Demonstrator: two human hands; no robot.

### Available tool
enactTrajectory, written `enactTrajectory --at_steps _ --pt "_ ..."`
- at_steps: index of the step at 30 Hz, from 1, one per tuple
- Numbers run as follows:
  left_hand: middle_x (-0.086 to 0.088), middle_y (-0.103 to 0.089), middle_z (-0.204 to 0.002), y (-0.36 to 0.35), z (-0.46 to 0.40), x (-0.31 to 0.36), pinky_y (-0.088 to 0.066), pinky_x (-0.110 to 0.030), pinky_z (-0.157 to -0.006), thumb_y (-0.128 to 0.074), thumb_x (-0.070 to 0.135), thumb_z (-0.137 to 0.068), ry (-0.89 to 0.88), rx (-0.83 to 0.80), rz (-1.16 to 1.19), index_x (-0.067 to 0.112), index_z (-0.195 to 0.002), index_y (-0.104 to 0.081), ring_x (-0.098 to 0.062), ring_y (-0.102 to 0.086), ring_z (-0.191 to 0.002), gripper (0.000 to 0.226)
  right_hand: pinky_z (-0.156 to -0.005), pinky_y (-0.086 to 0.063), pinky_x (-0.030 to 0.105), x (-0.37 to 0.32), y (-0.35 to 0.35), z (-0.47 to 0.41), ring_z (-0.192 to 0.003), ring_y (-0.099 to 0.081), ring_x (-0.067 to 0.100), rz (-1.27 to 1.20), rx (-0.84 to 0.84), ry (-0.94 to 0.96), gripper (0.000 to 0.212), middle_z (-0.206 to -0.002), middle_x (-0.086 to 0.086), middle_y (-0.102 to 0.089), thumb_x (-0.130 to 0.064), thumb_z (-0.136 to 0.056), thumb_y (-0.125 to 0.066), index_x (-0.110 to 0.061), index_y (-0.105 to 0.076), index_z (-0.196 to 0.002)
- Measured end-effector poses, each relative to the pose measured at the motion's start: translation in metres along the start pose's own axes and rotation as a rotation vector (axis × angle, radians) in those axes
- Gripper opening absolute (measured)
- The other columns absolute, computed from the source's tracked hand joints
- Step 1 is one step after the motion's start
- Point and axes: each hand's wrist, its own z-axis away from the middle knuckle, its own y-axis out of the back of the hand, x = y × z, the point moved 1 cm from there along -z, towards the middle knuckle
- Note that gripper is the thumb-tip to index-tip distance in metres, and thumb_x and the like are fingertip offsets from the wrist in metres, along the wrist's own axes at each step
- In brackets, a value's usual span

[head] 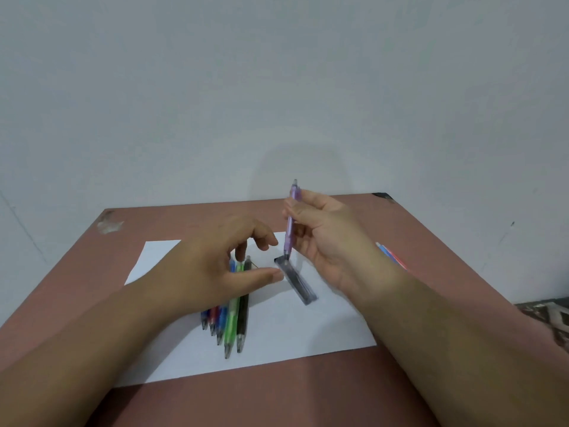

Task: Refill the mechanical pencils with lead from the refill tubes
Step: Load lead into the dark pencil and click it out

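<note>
Meanwhile, right hand (326, 238) gripped purple pencil (290, 229) upright above refill tube (297, 280); left hand (221, 260) relaxed, holding nothing. Risked snapping thin lead, rolling tube off paper (308, 331).

Left hand (215, 266) is hovering palm-down, fingers loosely curled, thumb stretching toward 3 o'clock, holding nothing. Right hand (326, 238) is pinching a purple pencil (291, 223) between thumb and fingers, near upright, its top pointing to 12 o'clock. Both forearms are entering from 6 o'clock.

purple pencil (291, 223) | green pencil (232, 315) | white paper (295, 337) | reddish-brown table (308, 396)
</note>
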Motion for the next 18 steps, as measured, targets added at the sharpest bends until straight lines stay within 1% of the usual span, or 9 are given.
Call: enactTrajectory --at_steps 2,5,8,9,10,11,13,15,18 --pt "0.026 -0.060 -0.112 0.002 -0.003 0.011 -0.053 -0.025 -0.072 -0.065 0.068 -0.081 0.007 -0.042 -0.007 0.046 -0.114 -0.056 -0.009 -0.061 -0.098 0.041 -0.063 -0.054 0.026 -0.011 0.003 0.001 -0.065 -0.062 0.014 0.089 0.023 0.042 0.031 -0.085 0.006 -0.067 -0.014 -0.092 -0.075 -0.009 -0.068 -0.121" --pt "0.032 -0.057 -0.114 0.001 -0.012 0.028 -0.054 -0.024 -0.076 -0.051 0.079 -0.081 -0.005 -0.098 -0.053 0.049 -0.117 -0.055 -0.001 -0.059 -0.103 0.048 -0.061 -0.052 0.022 -0.031 0.014 0.005 -0.064 -0.061 0.014 0.317 0.042 0.131 0.029 -0.080 0.004 -0.068 -0.018 -0.091 -0.076 -0.015 -0.072 -0.119" --pt "0.038 -0.050 -0.122 -0.010 -0.022 0.048 -0.044 -0.013 -0.080 -0.047 0.083 -0.079 0.031 -0.212 -0.110 0.054 -0.123 -0.051 0.017 -0.048 -0.105 0.053 -0.056 -0.053 0.025 -0.051 0.036 0.021 -0.061 -0.066 0.023 0.619 0.073 0.209 0.027 -0.079 0.008 -0.072 -0.023 -0.093 -0.073 -0.024 -0.074 -0.119" --pt "0.038 -0.047 -0.126 -0.014 -0.025 0.055 -0.041 -0.008 -0.082 -0.048 0.080 -0.080 0.036 -0.269 -0.133 0.053 -0.127 -0.048 0.023 -0.042 -0.105 0.054 -0.057 -0.056 0.024 -0.056 0.046 0.027 -0.066 -0.069 0.027 0.732 0.091 0.226 0.027 -0.085 0.011 -0.075 -0.025 -0.094 -0.071 -0.027 -0.073 -0.121" --pt "0.036 -0.046 -0.129 -0.019 -0.029 0.063 -0.038 -0.005 -0.085 -0.048 0.078 -0.082 0.032 -0.323 -0.153 0.052 -0.131 -0.046 0.026 -0.038 -0.105 0.056 -0.059 -0.056 0.017 -0.060 0.058 0.033 -0.072 -0.072 0.024 0.854 0.119 0.246 0.029 -0.093 0.009 -0.077 -0.028 -0.095 -0.069 -0.029 -0.071 -0.124" --pt "0.034 -0.044 -0.132 -0.024 -0.032 0.070 -0.036 -0.005 -0.092 -0.046 0.079 -0.082 0.020 -0.368 -0.163 0.050 -0.136 -0.043 0.025 -0.038 -0.108 0.061 -0.060 -0.052 0.013 -0.062 0.071 0.038 -0.076 -0.072 0.018 0.975 0.152 0.264 0.031 -0.100 0.002 -0.076 -0.030 -0.096 -0.068 -0.032 -0.070 -0.127" --pt "0.030 -0.042 -0.143 -0.038 -0.040 0.079 -0.038 -0.018 -0.105 -0.036 0.086 -0.079 0.008 -0.436 -0.177 0.050 -0.142 -0.036 0.014 -0.037 -0.122 0.073 -0.063 -0.047 0.013 -0.063 0.096 0.046 -0.080 -0.065 0.006 1.167 0.211 0.262 0.035 -0.104 -0.011 -0.069 -0.031 -0.098 -0.064 -0.035 -0.065 -0.133" --pt "0.026 -0.039 -0.149 -0.053 -0.046 0.085 -0.039 -0.027 -0.107 -0.031 0.089 -0.080 0.000 -0.469 -0.193 0.051 -0.146 -0.030 0.003 -0.036 -0.131 0.077 -0.070 -0.052 0.020 -0.061 0.117 0.054 -0.084 -0.061 0.007 1.287 0.256 0.212 0.039 -0.112 -0.006 -0.068 -0.031 -0.100 -0.062 -0.035 -0.061 -0.139" --pt "0.019 -0.034 -0.156 -0.074 -0.053 0.094 -0.035 -0.030 -0.108 -0.035 0.083 -0.086 -0.019 -0.482 -0.222 0.044 -0.151 -0.029 -0.005 -0.033 -0.138 0.077 -0.088 -0.053 0.027 -0.059 0.140 0.064 -0.102 -0.063 0.013 1.365 0.319 0.166 0.042 -0.130 -0.001 -0.066 -0.031 -0.098 -0.066 -0.035 -0.060 -0.139"
